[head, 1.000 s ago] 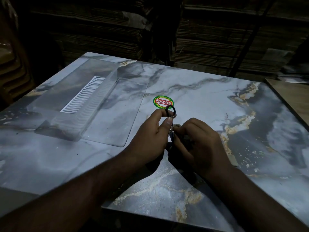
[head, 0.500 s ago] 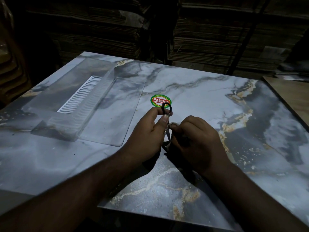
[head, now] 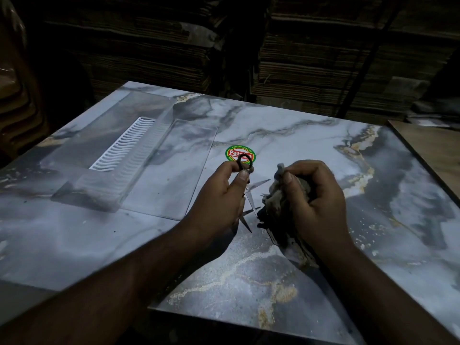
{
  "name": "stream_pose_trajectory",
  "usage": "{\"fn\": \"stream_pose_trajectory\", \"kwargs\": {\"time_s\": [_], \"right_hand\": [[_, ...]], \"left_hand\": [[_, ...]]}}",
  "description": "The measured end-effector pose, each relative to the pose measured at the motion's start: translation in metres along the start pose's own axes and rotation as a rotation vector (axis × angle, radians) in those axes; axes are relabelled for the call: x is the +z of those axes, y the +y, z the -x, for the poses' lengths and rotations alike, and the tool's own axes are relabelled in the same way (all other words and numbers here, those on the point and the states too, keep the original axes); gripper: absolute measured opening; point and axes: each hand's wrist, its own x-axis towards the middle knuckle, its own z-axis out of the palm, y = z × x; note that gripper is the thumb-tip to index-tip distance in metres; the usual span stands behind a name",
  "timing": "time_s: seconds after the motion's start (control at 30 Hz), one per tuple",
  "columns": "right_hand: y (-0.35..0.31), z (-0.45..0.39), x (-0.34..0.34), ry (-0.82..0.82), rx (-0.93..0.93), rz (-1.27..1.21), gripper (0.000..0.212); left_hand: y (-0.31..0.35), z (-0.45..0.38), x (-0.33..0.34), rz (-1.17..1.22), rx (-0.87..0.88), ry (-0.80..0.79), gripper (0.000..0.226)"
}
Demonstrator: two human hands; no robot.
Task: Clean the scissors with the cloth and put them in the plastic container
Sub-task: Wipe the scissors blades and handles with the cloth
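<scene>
left hand [head: 221, 195] grip pinches scissors [head: 249, 192], blades apart | right hand [head: 316, 195] grip clutches cloth [head: 278, 197] beside blades | sticker [head: 240, 153] behind handle ring: "EXPORT QUALITY", brand partly hidden | plastic container [head: 109, 155] far-left on worktop [head: 298, 135]

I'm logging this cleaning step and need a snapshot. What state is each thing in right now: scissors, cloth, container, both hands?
scissors: blades open, held above the table by a handle loop, not in the container.
cloth: bunched up, gripped, just right of the blades.
plastic container: clear, open-topped, lying on the table, nothing seen inside.
left hand: pinches the scissors' handle loop.
right hand: grips the cloth.
</scene>
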Motion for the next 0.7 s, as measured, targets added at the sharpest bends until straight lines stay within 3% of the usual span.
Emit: {"fn": "stream_pose_trajectory", "kwargs": {"time_s": [0.13,0.33,0.53,0.7], "right_hand": [[-0.005,0.006,0.003,-0.049,-0.079,0.115,0.012],[-0.004,0.015,0.018,-0.177,-0.402,0.29,0.014],[-0.004,0.014,0.017,-0.105,-0.318,0.299,0.017],[-0.003,0.015,0.019,-0.181,-0.295,0.223,0.009]], "left_hand": [[0.0,0.0,0.001,-0.041,0.001,0.05,0.021],[-0.004,0.001,0.003,-0.063,0.035,0.024,0.019],[-0.005,0.002,0.003,-0.059,0.062,0.025,0.018],[-0.004,0.004,0.003,-0.117,0.075,0.061,0.018]]}}
